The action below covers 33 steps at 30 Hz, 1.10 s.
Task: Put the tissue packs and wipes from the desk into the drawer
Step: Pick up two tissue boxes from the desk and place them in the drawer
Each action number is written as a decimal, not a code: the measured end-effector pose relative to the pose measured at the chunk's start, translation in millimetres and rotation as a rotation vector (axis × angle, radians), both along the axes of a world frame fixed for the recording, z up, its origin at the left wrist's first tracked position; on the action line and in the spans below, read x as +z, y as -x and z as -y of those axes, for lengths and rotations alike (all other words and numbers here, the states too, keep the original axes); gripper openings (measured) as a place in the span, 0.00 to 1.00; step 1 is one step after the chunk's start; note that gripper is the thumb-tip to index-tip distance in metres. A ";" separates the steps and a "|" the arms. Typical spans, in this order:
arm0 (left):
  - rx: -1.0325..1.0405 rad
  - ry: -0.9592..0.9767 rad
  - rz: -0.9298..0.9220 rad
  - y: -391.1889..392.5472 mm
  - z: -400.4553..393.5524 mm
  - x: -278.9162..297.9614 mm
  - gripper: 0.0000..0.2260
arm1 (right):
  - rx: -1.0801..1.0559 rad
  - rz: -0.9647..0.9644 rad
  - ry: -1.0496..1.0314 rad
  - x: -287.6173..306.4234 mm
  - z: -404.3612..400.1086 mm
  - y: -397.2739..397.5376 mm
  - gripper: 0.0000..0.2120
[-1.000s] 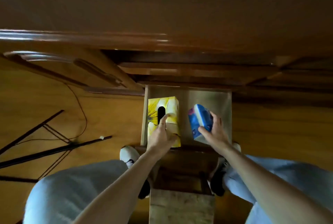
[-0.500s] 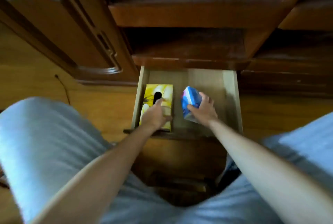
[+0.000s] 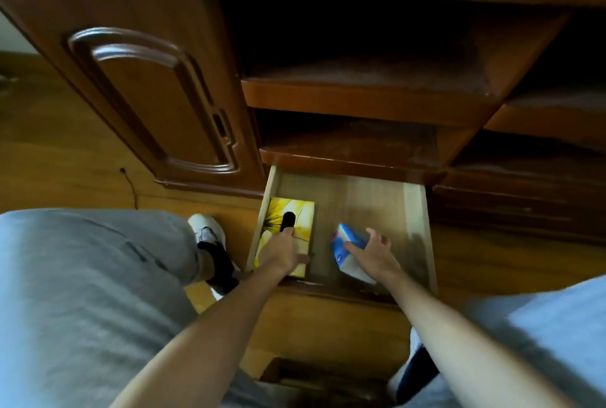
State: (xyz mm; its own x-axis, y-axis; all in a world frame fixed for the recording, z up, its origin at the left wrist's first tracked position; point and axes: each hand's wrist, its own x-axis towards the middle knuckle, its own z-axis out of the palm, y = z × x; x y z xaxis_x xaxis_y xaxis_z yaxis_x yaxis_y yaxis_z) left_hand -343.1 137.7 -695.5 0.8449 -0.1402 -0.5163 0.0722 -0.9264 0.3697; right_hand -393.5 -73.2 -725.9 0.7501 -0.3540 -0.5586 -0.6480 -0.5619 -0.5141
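The open wooden drawer (image 3: 420, 220) is pulled out at the bottom of the desk. A yellow tissue box (image 3: 300, 215) lies flat in it along the left wall. My left hand (image 3: 282, 255) holds the box from above, with a fingertip at its dark slot and the thumb round its right edge. A blue and white tissue pack (image 3: 344, 255) lies tilted on the drawer floor near the middle. My right hand (image 3: 372, 253) is over the pack with its fingers spread; only the thumb side touches it.
A panelled cabinet door (image 3: 147, 96) stands to the left of the drawer, and two open shelves (image 3: 360, 96) sit above it. A thin cable (image 3: 131, 184) runs over the wooden floor. My grey-trousered legs and a white shoe (image 3: 206, 230) flank the drawer.
The yellow box has gone down flat against the drawer's left wall. My right hand has spread its fingers off the blue pack, which now lies in the drawer. The view has tilted up.
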 end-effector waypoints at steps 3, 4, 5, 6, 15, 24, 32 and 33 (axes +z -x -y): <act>0.001 -0.001 -0.050 2.4 -2.9 -14.1 0.34 | -0.004 -0.038 0.037 -1.9 -3.3 1.7 0.45; 0.009 0.006 -0.063 3.1 -2.5 -18.4 0.34 | 0.004 -0.055 0.048 -1.3 -4.7 2.4 0.45; 0.014 0.011 -0.075 2.8 -2.4 -22.0 0.34 | 0.016 -0.071 0.059 -0.8 -5.9 2.6 0.45; 0.017 0.015 -0.086 1.9 -2.9 -25.3 0.35 | 0.027 -0.089 0.066 -0.9 -7.1 2.8 0.45; 0.149 0.066 -0.142 -15.3 -1.7 -40.1 0.43 | -0.097 -0.131 -0.102 -18.7 -4.1 12.3 0.43; -0.085 -0.072 0.459 -16.8 -9.0 -53.0 0.43 | 0.065 -0.025 0.258 -26.7 -3.7 4.1 0.51; -0.209 -0.304 0.347 -37.4 -39.7 -66.4 0.57 | 0.210 0.038 0.332 -49.2 10.9 -25.9 0.44; -0.149 -0.264 0.297 -36.6 -44.2 -67.7 0.60 | 0.205 0.049 0.333 -50.1 10.3 -37.9 0.44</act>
